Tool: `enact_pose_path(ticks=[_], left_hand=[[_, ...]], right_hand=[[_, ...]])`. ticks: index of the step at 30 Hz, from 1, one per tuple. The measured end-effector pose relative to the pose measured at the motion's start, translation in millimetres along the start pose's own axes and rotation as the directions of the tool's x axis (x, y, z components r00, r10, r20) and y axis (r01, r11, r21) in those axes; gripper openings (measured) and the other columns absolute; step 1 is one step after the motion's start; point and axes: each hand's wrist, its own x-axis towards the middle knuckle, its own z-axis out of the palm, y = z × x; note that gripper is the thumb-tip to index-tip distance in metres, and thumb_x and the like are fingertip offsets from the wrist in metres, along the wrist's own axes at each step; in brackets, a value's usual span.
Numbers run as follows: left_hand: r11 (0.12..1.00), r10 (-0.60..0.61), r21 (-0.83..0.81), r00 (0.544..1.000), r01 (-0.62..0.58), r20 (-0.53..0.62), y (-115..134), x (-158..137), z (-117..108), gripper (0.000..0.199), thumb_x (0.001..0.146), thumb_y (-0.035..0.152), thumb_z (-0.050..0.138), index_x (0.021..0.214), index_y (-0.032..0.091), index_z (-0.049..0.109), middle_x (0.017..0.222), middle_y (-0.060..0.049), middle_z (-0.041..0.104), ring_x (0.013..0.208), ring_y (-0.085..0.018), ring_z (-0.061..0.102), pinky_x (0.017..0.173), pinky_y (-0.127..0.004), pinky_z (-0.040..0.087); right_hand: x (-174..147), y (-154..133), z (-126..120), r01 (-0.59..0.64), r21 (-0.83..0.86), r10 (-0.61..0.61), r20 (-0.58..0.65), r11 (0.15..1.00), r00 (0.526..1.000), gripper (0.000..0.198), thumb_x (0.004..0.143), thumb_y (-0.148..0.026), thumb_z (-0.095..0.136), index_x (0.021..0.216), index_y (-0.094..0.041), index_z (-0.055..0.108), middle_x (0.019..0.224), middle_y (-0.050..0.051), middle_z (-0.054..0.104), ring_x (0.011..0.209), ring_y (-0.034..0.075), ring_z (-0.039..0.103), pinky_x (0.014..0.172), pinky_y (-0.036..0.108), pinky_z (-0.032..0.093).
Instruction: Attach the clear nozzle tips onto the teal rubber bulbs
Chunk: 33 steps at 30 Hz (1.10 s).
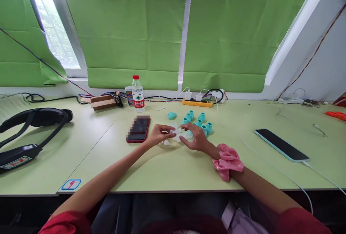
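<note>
My left hand is closed in a pinch, thumb and forefinger on a translucent white piece whose exact kind is too small to make out. Facing it, my right hand holds its thumb and forefinger apart in a curve at the right side of that piece, with a gap between them. More whitish pieces lie on the table around and under the fingers. Just behind my right hand stand several small turquoise vase-shaped pieces, some partly hidden by it. A rounded turquoise piece lies apart to their left.
A red-edged phone lies left of my hands; a water bottle and a patterned cup stand behind it. An orange power strip runs along the back. Right is a charging phone, far left a black headset.
</note>
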Motion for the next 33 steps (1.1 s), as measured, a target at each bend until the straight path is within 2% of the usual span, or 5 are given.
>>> enact_pose_path(ticks=[13, 18, 24, 29, 33], left_hand=[[0.998, -0.067, 0.011, 0.998, 0.067, -0.014, 6.0, -1.5, -0.4, 0.041, 0.048, 0.030, 0.072, 0.081, 0.008, 0.065, 0.072, -0.006, 0.064, 0.062, -0.015, 0.057, 0.059, -0.025, 0.046], [0.999, -0.043, 0.007, 0.998, 0.043, 0.044, 2.2, -0.5, -0.7, 0.042, 0.050, 0.030, 0.071, 0.085, 0.008, 0.064, 0.074, -0.007, 0.063, 0.066, -0.015, 0.057, 0.061, -0.025, 0.046], [0.993, -0.069, -0.091, 0.996, 0.074, 0.058, -0.1, 1.1, -1.6, 0.046, 0.050, 0.027, 0.072, 0.091, 0.008, 0.062, 0.077, -0.007, 0.063, 0.072, -0.016, 0.057, 0.068, -0.027, 0.047], [0.962, -0.147, -0.220, 0.986, 0.160, 0.075, 8.8, -1.0, -2.4, 0.041, 0.049, 0.025, 0.073, 0.084, 0.006, 0.062, 0.070, -0.008, 0.064, 0.063, -0.015, 0.058, 0.064, -0.029, 0.047], [0.957, -0.117, -0.251, 0.985, 0.145, 0.126, 9.3, -1.9, -3.0, 0.039, 0.052, 0.027, 0.071, 0.084, 0.006, 0.062, 0.067, -0.008, 0.063, 0.059, -0.014, 0.058, 0.060, -0.028, 0.046]], right_hand=[[6.4, 44.7, -17.4, -0.248, -0.625, 0.420, 0.143, 0.740, 0.896, 0.029, 0.067, -0.044, 0.053, 0.069, -0.016, 0.060, 0.075, 0.011, 0.059, 0.079, 0.024, 0.050, 0.065, 0.034, 0.033], [7.7, 42.1, -15.5, -0.301, -0.506, 0.410, 0.116, 0.808, 0.905, 0.023, 0.064, -0.040, 0.056, 0.065, -0.018, 0.057, 0.069, 0.007, 0.057, 0.075, 0.022, 0.051, 0.063, 0.032, 0.036], [11.6, 22.5, -16.1, -0.210, -0.157, 0.182, -0.177, 0.965, 0.967, 0.016, 0.067, -0.032, 0.054, 0.072, -0.018, 0.048, 0.087, 0.009, 0.053, 0.086, 0.021, 0.051, 0.074, 0.034, 0.041], [4.2, 8.2, -6.2, -0.119, 0.064, 0.123, -0.069, 0.991, 0.990, 0.018, 0.069, -0.025, 0.052, 0.083, -0.019, 0.042, 0.092, 0.007, 0.056, 0.085, 0.018, 0.054, 0.072, 0.031, 0.044], [1.2, 4.8, -1.1, -0.058, -0.026, 0.058, 0.024, 0.998, 0.998, 0.019, 0.068, -0.023, 0.052, 0.086, -0.019, 0.047, 0.081, 0.005, 0.058, 0.078, 0.019, 0.053, 0.067, 0.031, 0.043]])
